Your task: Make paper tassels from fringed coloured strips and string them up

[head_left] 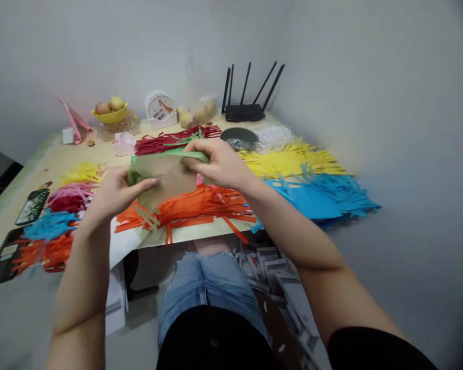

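Note:
Both hands hold a sheet of green tissue paper up over the table, its middle smeared by motion and its lower left end cut in strips. My left hand pinches the left end, thumb in front. My right hand grips the upper right edge between thumb and curled fingers. Below the sheet lies an orange fringed paper bundle with loose strips by the table edge. Behind the hands is a dark red fringed bundle with some green strips on it.
Right of my hands lie yellow fringed paper and blue fringed paper. More colored bundles and a phone are at left. Along the back stand a yellow fruit bowl, a dark green bowl and a black router.

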Demonstrator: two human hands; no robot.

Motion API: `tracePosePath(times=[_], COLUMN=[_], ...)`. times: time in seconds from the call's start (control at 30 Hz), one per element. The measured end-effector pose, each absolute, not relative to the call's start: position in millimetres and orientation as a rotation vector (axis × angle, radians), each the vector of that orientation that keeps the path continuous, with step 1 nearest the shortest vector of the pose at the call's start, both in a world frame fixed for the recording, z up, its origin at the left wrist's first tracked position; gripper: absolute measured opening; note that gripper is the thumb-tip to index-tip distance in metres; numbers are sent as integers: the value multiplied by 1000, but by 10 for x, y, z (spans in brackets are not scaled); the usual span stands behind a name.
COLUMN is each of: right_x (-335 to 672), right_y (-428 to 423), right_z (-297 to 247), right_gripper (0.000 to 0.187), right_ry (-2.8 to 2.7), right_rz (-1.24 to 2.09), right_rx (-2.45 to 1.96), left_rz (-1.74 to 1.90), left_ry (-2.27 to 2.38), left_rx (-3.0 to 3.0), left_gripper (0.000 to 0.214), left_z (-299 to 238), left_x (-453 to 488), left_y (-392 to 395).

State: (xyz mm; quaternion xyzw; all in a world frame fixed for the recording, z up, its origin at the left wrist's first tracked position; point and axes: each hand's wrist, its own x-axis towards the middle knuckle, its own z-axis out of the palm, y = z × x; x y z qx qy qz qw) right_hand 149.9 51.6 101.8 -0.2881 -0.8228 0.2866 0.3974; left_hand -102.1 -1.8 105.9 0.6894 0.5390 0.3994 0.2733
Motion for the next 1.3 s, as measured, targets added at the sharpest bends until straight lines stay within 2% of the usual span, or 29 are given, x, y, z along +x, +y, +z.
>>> tracePosePath(times=[0.23, 0.43, 0.53, 0.8, 0.87, 0.97, 1.07, 1.13, 1.23, 1.3], right_x=[1757, 1871, 1916, 2046, 2167, 2301, 2219, 2067, 1863, 1795], right_y=[456, 402, 393, 481, 564, 679, 702, 673, 623, 592], right_z=[975, 837, 793, 829, 886, 978, 1010, 987, 945, 943], right_gripper=[15, 24, 17, 20, 28, 58, 72, 62, 27, 20], right_ry=[-2074, -1946, -1928, -2037, -2177, -2336, -2324, -2388, -2571, -2605], right_rz=[728, 901, 983, 1008, 1120, 1336, 1239, 1042, 837, 728], right_rx=[-726, -569, -521, -520, -438, -316, -435, -541, -667, -754], left_rz=[1261, 1389, 1317, 1072, 1024, 960, 891, 851, 763, 586], left_ry=[1270, 1094, 993, 1071, 1107, 1133, 1118, 1102, 1157, 1214], left_rx=[1587, 1364, 1423, 1996, 2158, 2333, 2437, 2482, 2515, 2511], left_gripper=[32, 27, 24, 20, 21, 20, 21, 23, 24, 25], left_z=[888, 830, 807, 889, 956, 1017, 1006, 985, 1001, 1063], left_x=[-935, -834, -870, -1042, -1027, -983, -934, -912, -929, -966], left_y=[-8, -58, -75, -115, -140, -164, -169, -175, -213, -253])
